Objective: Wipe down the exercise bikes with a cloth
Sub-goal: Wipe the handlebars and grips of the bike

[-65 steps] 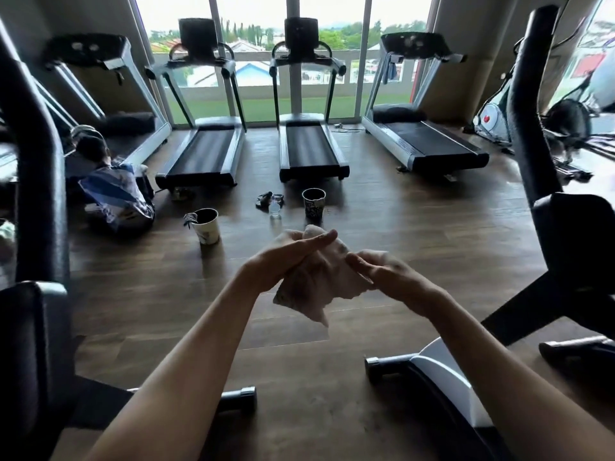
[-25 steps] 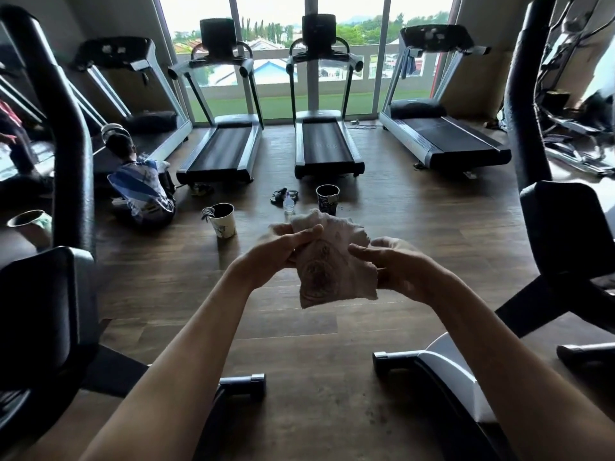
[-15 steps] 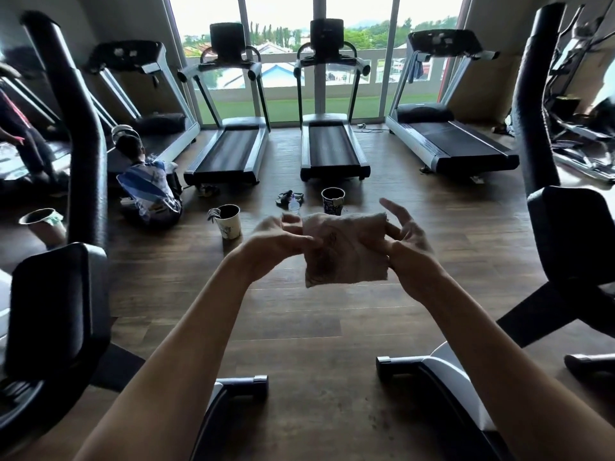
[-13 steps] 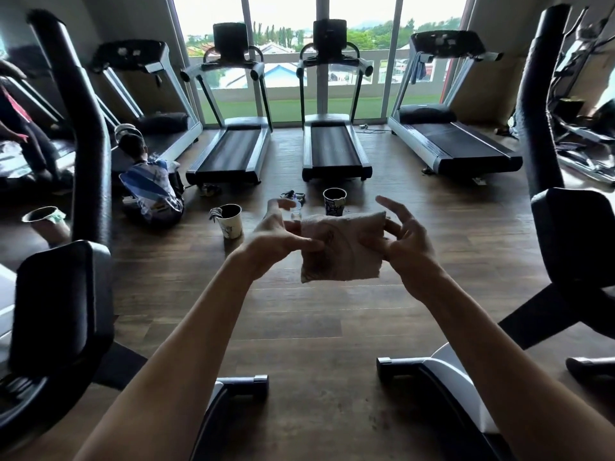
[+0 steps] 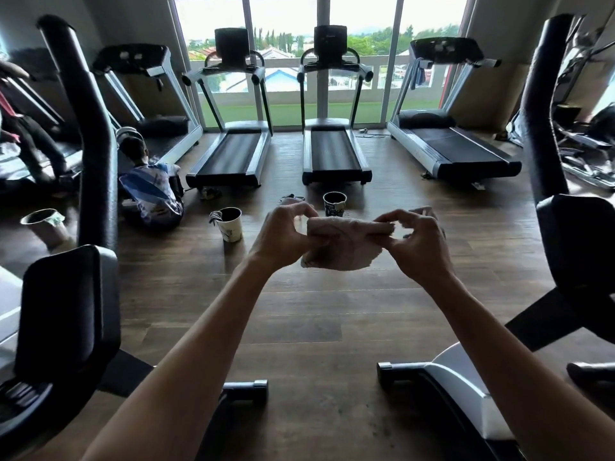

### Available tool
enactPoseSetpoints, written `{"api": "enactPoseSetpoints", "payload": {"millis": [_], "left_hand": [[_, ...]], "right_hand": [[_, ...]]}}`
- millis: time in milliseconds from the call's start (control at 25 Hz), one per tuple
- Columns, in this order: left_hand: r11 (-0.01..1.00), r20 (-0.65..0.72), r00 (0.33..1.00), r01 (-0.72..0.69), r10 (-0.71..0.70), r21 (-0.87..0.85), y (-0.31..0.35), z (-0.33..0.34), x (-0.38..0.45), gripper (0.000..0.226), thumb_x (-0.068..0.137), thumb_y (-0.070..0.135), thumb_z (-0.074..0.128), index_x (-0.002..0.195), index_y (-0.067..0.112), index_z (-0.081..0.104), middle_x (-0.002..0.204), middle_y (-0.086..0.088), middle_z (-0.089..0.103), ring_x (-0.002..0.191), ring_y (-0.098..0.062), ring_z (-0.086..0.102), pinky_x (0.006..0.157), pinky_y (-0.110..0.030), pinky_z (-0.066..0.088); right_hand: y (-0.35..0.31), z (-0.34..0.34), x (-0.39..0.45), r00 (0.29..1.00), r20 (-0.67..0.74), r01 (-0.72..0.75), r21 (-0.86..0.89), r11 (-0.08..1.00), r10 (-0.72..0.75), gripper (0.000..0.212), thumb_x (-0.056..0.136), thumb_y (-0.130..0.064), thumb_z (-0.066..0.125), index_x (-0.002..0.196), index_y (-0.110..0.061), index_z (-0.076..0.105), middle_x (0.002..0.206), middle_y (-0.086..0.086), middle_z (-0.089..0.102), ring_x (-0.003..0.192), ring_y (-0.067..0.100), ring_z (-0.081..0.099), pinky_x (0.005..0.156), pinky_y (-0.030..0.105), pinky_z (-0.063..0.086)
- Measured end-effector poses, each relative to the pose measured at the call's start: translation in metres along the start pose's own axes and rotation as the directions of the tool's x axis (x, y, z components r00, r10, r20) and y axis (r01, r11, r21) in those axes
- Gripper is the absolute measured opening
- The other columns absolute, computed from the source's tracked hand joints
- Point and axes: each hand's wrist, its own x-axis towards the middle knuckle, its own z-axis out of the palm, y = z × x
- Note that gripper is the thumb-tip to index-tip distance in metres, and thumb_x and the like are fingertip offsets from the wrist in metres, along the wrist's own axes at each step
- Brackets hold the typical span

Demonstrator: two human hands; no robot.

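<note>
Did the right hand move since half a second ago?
Yes. The right hand now pinches the folded pale cloth with curled fingers; before they were spread. It sits lower against the dark patterned cup on the floor.

The dark wood-plank floor (image 5: 299, 314) runs from my feet to the window wall. Against its far edge stand four treadmills, the middle pair (image 5: 229, 154) and (image 5: 334, 154) side by side. Nearer me a pale paper cup (image 5: 229, 224) and a darker cup (image 5: 334, 202) stand upright, apart from each other. A third cup (image 5: 45, 224) sits near the left edge. Someone (image 5: 149, 191) sits on the floor by the left treadmill. Bike bases (image 5: 466, 394) and (image 5: 243, 390) rest at the near edge.
</note>
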Motion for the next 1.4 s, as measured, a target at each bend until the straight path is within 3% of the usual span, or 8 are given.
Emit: {"api": "enactPoseSetpoints", "payload": {"millis": [240,360,600,720,800,1000,1160,1400], "left_hand": [[0.948,0.192,0.981,0.046,0.017,-0.316,0.021,0.000,0.006,0.025,0.091,-0.002,0.071,0.104,0.016,0.060,0.069,0.013,0.069,0.064,0.006,0.063,0.057,-0.012,0.047],[0.966,0.344,0.922,-0.095,0.176,-0.239,0.041,-0.003,0.026,0.031,0.086,-0.005,0.075,0.111,0.009,0.063,0.082,0.004,0.073,0.075,-0.001,0.065,0.069,-0.018,0.052],[0.907,0.502,0.756,-0.367,0.419,-0.205,0.099,-0.003,0.072,0.035,0.080,0.006,0.084,0.111,0.014,0.071,0.104,-0.018,0.074,0.091,-0.016,0.069,0.088,-0.032,0.056],[0.853,0.494,0.701,-0.481,0.514,-0.204,0.117,0.013,0.098,0.034,0.081,0.015,0.086,0.110,0.025,0.072,0.110,-0.002,0.071,0.101,-0.008,0.064,0.092,-0.035,0.055],[0.801,0.459,0.662,-0.543,0.593,-0.253,0.129,0.028,0.113,0.033,0.081,0.017,0.085,0.109,0.028,0.071,0.111,0.002,0.061,0.104,0.002,0.054,0.087,-0.014,0.045],[0.695,0.160,0.697,-0.608,0.699,-0.384,0.161,0.068,0.155,0.036,0.085,0.017,0.082,0.111,0.036,0.066,0.113,0.031,0.058,0.103,0.008,0.051,0.082,-0.008,0.042],[0.711,0.067,0.831,-0.426,0.552,-0.560,0.168,0.096,0.219,0.017,0.094,0.014,0.073,0.101,0.028,0.069,0.096,0.013,0.069,0.078,0.001,0.064,0.064,-0.022,0.053],[0.751,0.004,0.929,-0.296,0.370,-0.590,0.196,0.137,0.293,0.012,0.094,0.003,0.065,0.098,0.010,0.072,0.084,0.003,0.070,0.063,-0.006,0.061,0.050,-0.019,0.049]], "right_hand": [[-0.011,-0.025,0.014,0.927,0.374,-0.111,0.250,0.962,0.010,0.013,0.084,-0.022,0.074,0.089,-0.023,0.062,0.071,-0.012,0.065,0.065,0.004,0.055,0.063,0.027,0.044],[-0.013,-0.040,0.020,0.819,0.573,-0.179,0.280,0.943,-0.015,0.032,0.082,-0.039,0.074,0.091,-0.009,0.065,0.078,-0.003,0.067,0.076,0.010,0.060,0.076,0.031,0.046],[-0.018,-0.045,0.013,0.849,0.522,-0.286,0.579,0.764,-0.078,0.084,0.073,-0.048,0.084,0.138,-0.008,0.049,0.127,0.010,0.061,0.119,0.020,0.058,0.098,0.034,0.048],[-0.025,-0.047,0.016,0.927,0.374,-0.240,0.667,0.705,-0.039,0.074,0.089,-0.041,0.067,0.149,-0.009,0.037,0.128,0.010,0.060,0.121,0.025,0.057,0.102,0.039,0.048],[-0.031,-0.054,0.019,0.957,0.288,-0.208,0.679,0.705,0.005,0.076,0.088,-0.057,0.068,0.144,-0.011,0.046,0.125,0.019,0.061,0.116,0.037,0.060,0.104,0.054,0.048],[-0.046,-0.088,0.061,0.975,-0.192,-0.037,0.354,0.934,0.112,0.068,0.070,-0.087,0.062,0.101,-0.027,0.065,0.079,0.009,0.068,0.069,0.028,0.066,0.061,0.047,0.057],[-0.037,-0.150,0.126,0.810,-0.574,0.052,-0.142,0.988,-0.125,0.054,0.085,-0.063,0.068,0.111,-0.019,0.052,0.086,-0.015,0.063,0.075,-0.001,0.058,0.072,0.016,0.044],[0.022,-0.162,0.235,0.757,-0.636,-0.202,-0.446,0.872,-0.149,0.096,0.087,-0.073,0.056,0.142,0.003,0.035,0.139,0.030,0.037,0.126,0.043,0.045,0.099,0.039,0.042]]}}
